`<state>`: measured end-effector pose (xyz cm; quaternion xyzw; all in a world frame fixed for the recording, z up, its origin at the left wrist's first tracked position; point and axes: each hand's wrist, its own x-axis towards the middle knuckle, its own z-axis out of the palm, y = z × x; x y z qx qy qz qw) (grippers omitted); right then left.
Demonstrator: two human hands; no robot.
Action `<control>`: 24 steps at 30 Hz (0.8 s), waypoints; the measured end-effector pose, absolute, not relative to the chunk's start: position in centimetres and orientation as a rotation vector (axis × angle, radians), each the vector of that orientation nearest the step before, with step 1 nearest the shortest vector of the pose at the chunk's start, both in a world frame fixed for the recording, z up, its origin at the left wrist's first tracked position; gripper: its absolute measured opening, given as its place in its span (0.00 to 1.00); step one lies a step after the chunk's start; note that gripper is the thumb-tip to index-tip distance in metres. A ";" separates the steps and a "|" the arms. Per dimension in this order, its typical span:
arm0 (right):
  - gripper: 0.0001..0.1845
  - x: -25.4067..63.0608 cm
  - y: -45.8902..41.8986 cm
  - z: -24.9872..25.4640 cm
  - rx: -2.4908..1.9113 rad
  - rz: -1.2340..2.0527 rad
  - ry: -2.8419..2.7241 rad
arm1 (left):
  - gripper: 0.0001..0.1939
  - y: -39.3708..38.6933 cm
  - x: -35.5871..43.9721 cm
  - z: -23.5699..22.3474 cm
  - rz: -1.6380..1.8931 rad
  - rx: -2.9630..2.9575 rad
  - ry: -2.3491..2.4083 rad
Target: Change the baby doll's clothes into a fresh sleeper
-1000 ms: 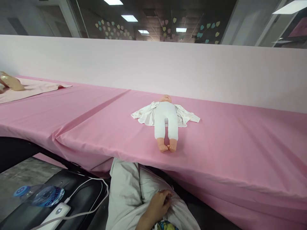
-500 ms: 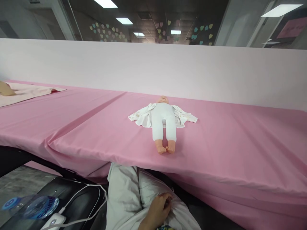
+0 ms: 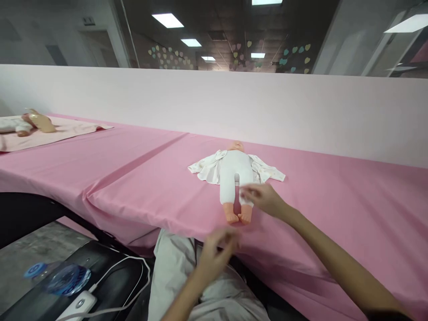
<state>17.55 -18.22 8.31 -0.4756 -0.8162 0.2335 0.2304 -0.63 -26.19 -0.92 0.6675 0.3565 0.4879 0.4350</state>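
A baby doll [image 3: 235, 178] in a white suit lies on its back on the pink table [image 3: 334, 209], feet toward me, with an open white jacket [image 3: 207, 169] spread under it. My right hand [image 3: 264, 199] reaches over the table and hovers at the doll's right leg, fingers partly curled and blurred. My left hand [image 3: 216, 252] is raised at the table's front edge, just below the doll's feet, fingers loosely bent and smeared by motion. Neither hand holds anything that I can see.
A pale pink wall [image 3: 214, 102] runs along the back of the table. At far left a second doll [image 3: 30, 122] lies on a light pink cloth [image 3: 56, 133]. Below left, a black seat carries a water bottle [image 3: 60, 278] and a white charger with cable [image 3: 82, 303].
My left hand rose from my lap to the table's front edge. My right arm came into view and reached to the doll's leg. The doll has not moved.
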 end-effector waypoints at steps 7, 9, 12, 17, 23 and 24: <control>0.20 8.9 -1.2 6.1 -1.561 -0.354 -2.653 | 0.13 -6.6 -1.7 2.3 1.707 1.839 1.525; 0.19 7.9 0.9 5.4 -1.569 -0.374 -2.697 | 0.16 -2.7 -2.1 1.3 1.550 2.020 1.669; 0.17 6.8 2.7 4.8 -1.580 -0.351 -2.703 | 0.19 0.1 -3.0 -0.2 1.438 2.082 1.808; 0.17 5.2 3.8 3.7 -1.675 -0.355 -2.544 | 0.24 1.2 -5.4 -2.4 1.253 1.968 1.760; 0.21 3.9 3.7 2.7 -1.871 -0.438 -2.334 | 0.27 1.6 -6.6 -2.9 1.057 1.850 1.674; 0.22 3.7 3.7 2.7 -1.941 -0.476 -2.282 | 0.26 1.6 -6.6 -2.8 1.045 1.859 1.670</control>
